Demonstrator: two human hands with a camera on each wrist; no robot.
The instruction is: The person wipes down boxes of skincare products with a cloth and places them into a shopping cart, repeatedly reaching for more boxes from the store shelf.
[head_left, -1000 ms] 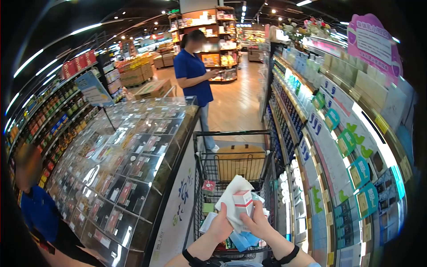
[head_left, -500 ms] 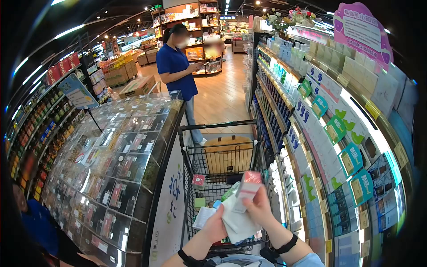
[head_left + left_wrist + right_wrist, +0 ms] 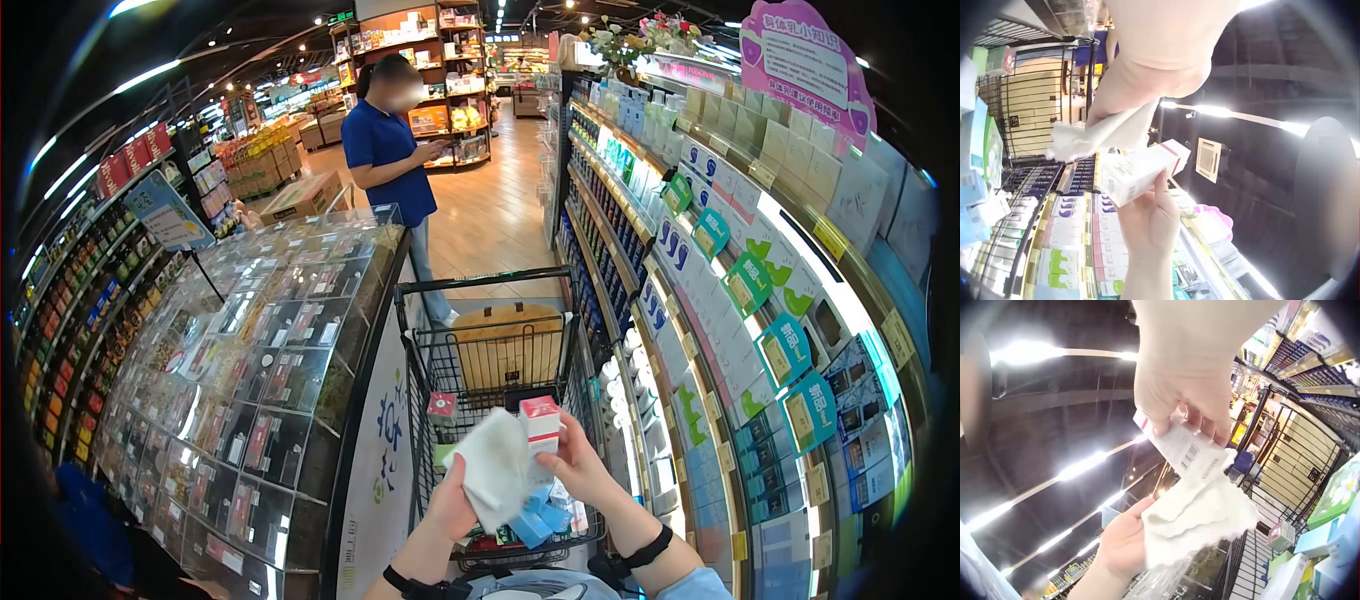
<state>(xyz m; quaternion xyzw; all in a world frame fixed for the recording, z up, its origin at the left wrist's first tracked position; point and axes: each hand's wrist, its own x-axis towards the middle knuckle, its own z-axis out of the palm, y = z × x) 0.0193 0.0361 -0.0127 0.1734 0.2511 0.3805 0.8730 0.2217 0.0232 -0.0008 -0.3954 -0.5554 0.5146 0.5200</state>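
Note:
Above the cart, my left hand [image 3: 449,503] holds a folded white cloth [image 3: 492,468], its thumb along the cloth's edge. My right hand [image 3: 581,468] grips a small white box [image 3: 541,425] with a red top and a red stripe. Seen from the left wrist, the box [image 3: 1141,173] lies in the fingers of the right hand [image 3: 1149,228], close beside the cloth [image 3: 1109,134]. A barcode shows on the box [image 3: 1179,447] in the right wrist view, where the cloth [image 3: 1197,519] overlaps its lower end.
The black wire cart [image 3: 487,345] holds several packages. Clear-lidded bins [image 3: 270,350] line the left side; lit product shelves [image 3: 720,330] line the right. Ahead, beyond the cart, a person in a blue shirt [image 3: 388,150] stands by the aisle.
The cloth has shifted left with my left hand and the box stands more upright beside it. The head view has turned slightly right since a second ago.

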